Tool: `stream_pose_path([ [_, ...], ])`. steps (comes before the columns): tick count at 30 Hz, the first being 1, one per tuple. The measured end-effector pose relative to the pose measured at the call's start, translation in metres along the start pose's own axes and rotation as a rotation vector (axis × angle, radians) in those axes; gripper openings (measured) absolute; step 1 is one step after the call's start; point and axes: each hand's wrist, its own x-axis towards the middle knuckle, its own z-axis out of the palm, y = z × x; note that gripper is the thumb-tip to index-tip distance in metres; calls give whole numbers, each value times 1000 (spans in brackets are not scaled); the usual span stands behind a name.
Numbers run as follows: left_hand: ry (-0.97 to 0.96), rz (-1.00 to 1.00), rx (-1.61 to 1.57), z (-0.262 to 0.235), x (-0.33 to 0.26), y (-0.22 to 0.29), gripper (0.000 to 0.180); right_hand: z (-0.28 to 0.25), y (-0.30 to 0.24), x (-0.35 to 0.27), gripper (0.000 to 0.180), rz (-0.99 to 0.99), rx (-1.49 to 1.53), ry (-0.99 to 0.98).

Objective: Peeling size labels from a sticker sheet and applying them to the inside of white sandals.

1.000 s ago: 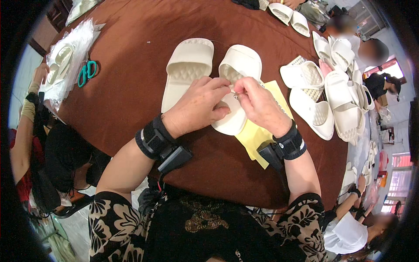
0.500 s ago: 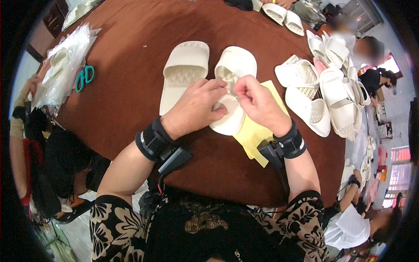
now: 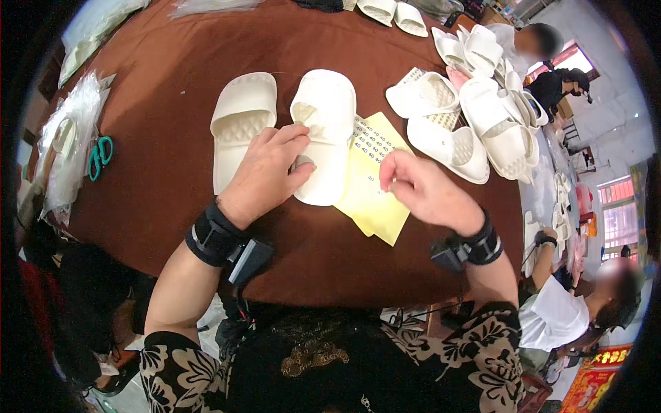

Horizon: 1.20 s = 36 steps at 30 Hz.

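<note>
A pair of white slippers lies side by side on the table, the left slipper and the right slipper. My left hand rests across the gap between them, fingers apart and curved, its fingertips at the right slipper's strap and insole. Beside that slipper lies a yellow sheet of small printed labels, its lower corner fanned into more than one layer. Over the sheet's right edge is my right hand, thumb and forefinger pinched together. Whatever is between those fingertips is too small to make out.
Several more white slippers are heaped at the right, and another pair sits at the far edge. At the left lie teal scissors and clear plastic bags. Other people sit around the brown-covered table.
My right hand has moved away from the right slipper, rightward over the yellow label sheet. My left hand stays at the slipper. The whole view has shifted, with the slippers now further left.
</note>
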Motion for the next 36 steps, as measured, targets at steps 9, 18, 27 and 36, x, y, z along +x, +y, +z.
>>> stream_pose_path([
  [9,-18,-19,-4,-2,-2,-1,34,29,26,-16,11,114,-42,146],
  [18,-67,-39,8,-6,1,5,33,39,36,-20,16,-46,-200,253],
  [27,-65,-38,14,-5,1,4,33,37,39,-22,15,77,-53,215],
  [36,-21,0,4,-3,0,1,33,32,38,-22,14,142,175,308],
])
